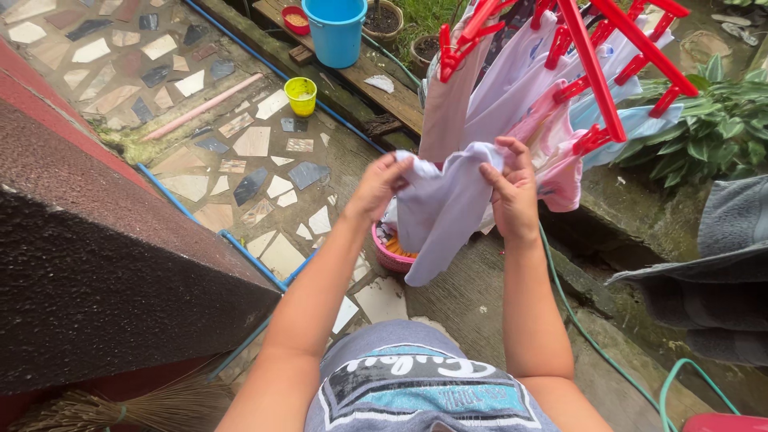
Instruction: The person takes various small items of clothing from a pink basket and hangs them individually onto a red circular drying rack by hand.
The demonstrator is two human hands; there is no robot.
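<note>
A pale lavender-white garment (442,210) hangs between my two hands in front of me. My left hand (378,186) grips its left top edge. My right hand (512,190) grips its right top edge, just under a red clip hanger (596,74). Several light garments (512,80) are pegged on that hanger. Below the held garment a pink basket (386,254) stands on the ground, partly hidden by the cloth.
A dark red wall ledge (104,264) runs along my left. A blue bucket (336,30), a small yellow cup (301,95) and plant pots (384,18) stand further off. Grey towels (720,272) hang at right. A green hose (592,336) lies on the concrete; a broom (144,406) sits bottom left.
</note>
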